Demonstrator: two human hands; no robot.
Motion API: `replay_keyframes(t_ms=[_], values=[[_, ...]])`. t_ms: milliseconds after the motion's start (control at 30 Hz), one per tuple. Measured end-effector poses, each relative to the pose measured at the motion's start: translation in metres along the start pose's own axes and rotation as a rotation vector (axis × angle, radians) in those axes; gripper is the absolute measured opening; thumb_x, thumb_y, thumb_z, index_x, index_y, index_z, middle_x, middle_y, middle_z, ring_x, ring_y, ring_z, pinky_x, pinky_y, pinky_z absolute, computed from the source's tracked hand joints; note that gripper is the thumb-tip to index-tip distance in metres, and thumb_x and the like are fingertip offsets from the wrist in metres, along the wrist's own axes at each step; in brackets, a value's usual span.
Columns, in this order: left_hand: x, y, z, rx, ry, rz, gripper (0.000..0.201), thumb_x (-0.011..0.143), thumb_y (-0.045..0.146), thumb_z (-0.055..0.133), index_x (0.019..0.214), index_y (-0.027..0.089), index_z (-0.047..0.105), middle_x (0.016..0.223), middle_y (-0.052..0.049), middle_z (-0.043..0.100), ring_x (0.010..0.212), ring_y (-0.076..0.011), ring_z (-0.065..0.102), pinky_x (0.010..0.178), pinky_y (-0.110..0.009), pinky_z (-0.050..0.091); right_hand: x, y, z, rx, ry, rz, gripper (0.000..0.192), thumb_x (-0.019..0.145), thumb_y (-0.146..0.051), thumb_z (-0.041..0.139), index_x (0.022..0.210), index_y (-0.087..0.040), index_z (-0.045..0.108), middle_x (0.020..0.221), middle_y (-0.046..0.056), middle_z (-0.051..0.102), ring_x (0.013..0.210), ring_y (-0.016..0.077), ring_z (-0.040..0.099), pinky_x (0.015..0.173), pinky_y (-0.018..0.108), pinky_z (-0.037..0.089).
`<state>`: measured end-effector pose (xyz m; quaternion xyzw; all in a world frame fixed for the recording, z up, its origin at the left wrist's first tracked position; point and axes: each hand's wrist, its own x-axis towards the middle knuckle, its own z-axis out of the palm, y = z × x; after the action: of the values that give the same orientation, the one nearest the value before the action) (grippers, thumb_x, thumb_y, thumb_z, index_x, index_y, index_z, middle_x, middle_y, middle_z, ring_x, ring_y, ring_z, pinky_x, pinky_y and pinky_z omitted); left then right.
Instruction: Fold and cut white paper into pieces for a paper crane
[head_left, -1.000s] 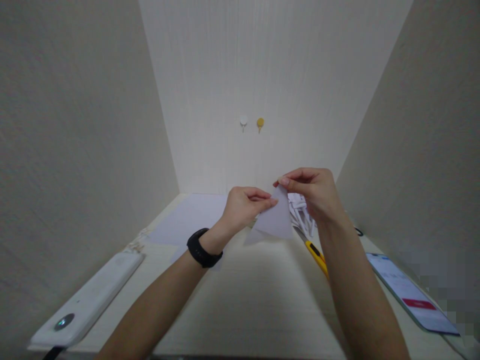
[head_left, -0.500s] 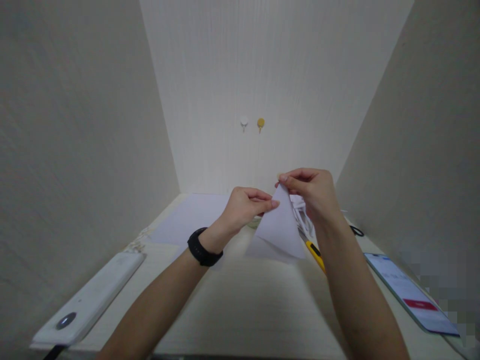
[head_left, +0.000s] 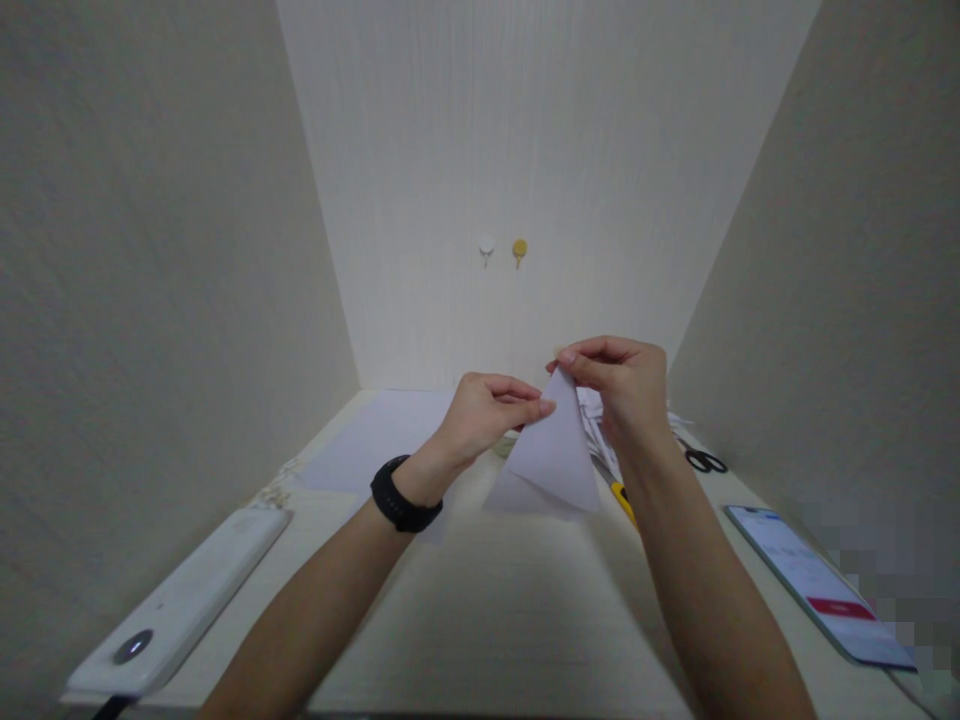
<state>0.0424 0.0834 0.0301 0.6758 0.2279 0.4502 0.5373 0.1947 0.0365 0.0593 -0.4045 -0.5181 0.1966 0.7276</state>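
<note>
Since a second ago the folded paper (head_left: 551, 455) has swung down from a small flap between my hands into a longer triangle hanging below them, and my hands themselves have barely shifted. My right hand (head_left: 626, 385) pinches the top point of the triangle between thumb and forefinger, closed tight on it, while my left hand (head_left: 484, 410) grips the left edge just below that point, fingers curled and thumb pressed against the sheet. So the paper sits up in the air above the desk (head_left: 495, 610), its tip between both grips and its wide base hanging toward me, clear of the surface. A black band (head_left: 401, 497) wraps my left wrist. Behind my left hand a flat white sheet (head_left: 382, 440) lies on the desk, and behind my right hand there is a heap of white paper strips (head_left: 600, 420), partly hidden by the triangle and my wrist. A yellow cutter (head_left: 621, 497) lies just beside my right forearm, mostly covered by it. Black scissors (head_left: 703, 460) rest further right, near the wall. A phone (head_left: 814, 585) lies face up at the right edge with its screen lit; a red bar shows on it, but the writing is too small to read. A long white device (head_left: 176, 605) with a round dark button lies at the left edge. Two small hooks, one white (head_left: 487, 246) and one yellow (head_left: 519, 248), sit side by side on the back wall.
</note>
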Motion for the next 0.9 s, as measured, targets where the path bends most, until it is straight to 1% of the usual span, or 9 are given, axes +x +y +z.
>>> replay_keyframes(t_ms=[33, 100, 167, 200, 267, 367, 467, 600, 900], values=[[-0.0001, 0.001, -0.0004, 0.001, 0.008, 0.01, 0.025, 0.059, 0.029, 0.087, 0.073, 0.013, 0.075, 0.063, -0.003, 0.07, 0.055, -0.0097, 0.06, 0.056, -0.022, 0.047, -0.0002, -0.0003, -0.0003, 0.014, -0.03, -0.006, 0.018, 0.058, -0.031, 0.082, 0.065, -0.018, 0.072, 0.065, 0.006, 0.072, 0.059, 0.0175, 0.065, 0.058, 0.03, 0.051], [0.0002, 0.0027, -0.0018, -0.001, 0.028, 0.029, 0.025, 0.058, 0.03, 0.088, 0.072, 0.013, 0.075, 0.063, -0.004, 0.07, 0.056, -0.0099, 0.06, 0.056, -0.022, 0.048, -0.0003, -0.0016, -0.0014, 0.014, -0.147, 0.018, 0.025, 0.056, -0.035, 0.084, 0.07, -0.018, 0.074, 0.072, 0.006, 0.074, 0.066, 0.0191, 0.067, 0.062, 0.031, 0.052], [0.0013, 0.0035, -0.0035, 0.001, 0.047, 0.037, 0.027, 0.057, 0.031, 0.088, 0.072, 0.013, 0.075, 0.065, -0.004, 0.071, 0.057, -0.0104, 0.06, 0.057, -0.023, 0.048, 0.0, -0.0026, -0.0022, -0.038, -0.227, 0.057, 0.03, 0.054, -0.04, 0.086, 0.069, -0.017, 0.074, 0.07, 0.006, 0.073, 0.063, 0.0182, 0.065, 0.059, 0.029, 0.05], [0.002, 0.0035, -0.0044, 0.004, 0.051, 0.036, 0.027, 0.057, 0.032, 0.088, 0.072, 0.013, 0.075, 0.065, -0.004, 0.071, 0.057, -0.0105, 0.06, 0.057, -0.023, 0.048, 0.0003, -0.0027, -0.0024, -0.071, -0.226, 0.066, 0.032, 0.053, -0.043, 0.086, 0.066, -0.017, 0.073, 0.066, 0.005, 0.071, 0.059, 0.0165, 0.062, 0.055, 0.028, 0.048], [0.0032, 0.0029, -0.0058, 0.012, 0.055, 0.028, 0.028, 0.056, 0.033, 0.089, 0.072, 0.013, 0.075, 0.066, -0.005, 0.071, 0.058, -0.011, 0.061, 0.057, -0.024, 0.049, 0.0009, -0.0019, -0.002, -0.109, -0.173, 0.064, 0.033, 0.052, -0.045, 0.086, 0.06, -0.016, 0.071, 0.057, 0.003, 0.066, 0.051, 0.0127, 0.055, 0.049, 0.026, 0.042], [0.0039, 0.0018, -0.0065, 0.023, 0.055, 0.016, 0.029, 0.056, 0.033, 0.088, 0.072, 0.013, 0.076, 0.067, -0.005, 0.071, 0.058, -0.0114, 0.061, 0.058, -0.024, 0.049, 0.0015, 0.0003, -0.0009, -0.093, -0.139, 0.085, 0.031, 0.05, -0.042, 0.086, 0.057, -0.016, 0.07, 0.052, 0.0, 0.062, 0.047, 0.0102, 0.05, 0.047, 0.025, 0.039], [0.0031, 0.0018, -0.0057, 0.035, 0.056, 0.015, 0.028, 0.057, 0.032, 0.088, 0.072, 0.013, 0.076, 0.067, -0.005, 0.071, 0.057, -0.0111, 0.061, 0.056, -0.023, 0.048, 0.0021, 0.0012, -0.0006, -0.061, -0.148, 0.117, 0.029, 0.051, -0.039, 0.086, 0.06, -0.016, 0.071, 0.055, 0.002, 0.065, 0.048, 0.0111, 0.053, 0.048, 0.025, 0.042], [0.001, 0.0038, -0.0038, 0.054, 0.053, -0.001, 0.026, 0.057, 0.03, 0.088, 0.072, 0.013, 0.075, 0.065, -0.005, 0.071, 0.056, -0.0112, 0.061, 0.054, -0.022, 0.047, 0.003, -0.0005, -0.0018, -0.016, -0.101, 0.095, 0.027, 0.053, -0.037, 0.085, 0.063, -0.016, 0.072, 0.061, 0.005, 0.07, 0.054, 0.014, 0.059, 0.054, 0.028, 0.048], [-0.0021, 0.0085, -0.0034, 0.088, 0.053, 0.029, 0.025, 0.057, 0.031, 0.088, 0.072, 0.014, 0.076, 0.065, -0.005, 0.071, 0.056, -0.0117, 0.061, 0.054, -0.022, 0.047, 0.0013, -0.0056, -0.003, -0.021, -0.113, 0.087, 0.026, 0.057, -0.039, 0.083, 0.062, -0.017, 0.071, 0.062, 0.006, 0.071, 0.055, 0.0157, 0.062, 0.056, 0.03, 0.051]])
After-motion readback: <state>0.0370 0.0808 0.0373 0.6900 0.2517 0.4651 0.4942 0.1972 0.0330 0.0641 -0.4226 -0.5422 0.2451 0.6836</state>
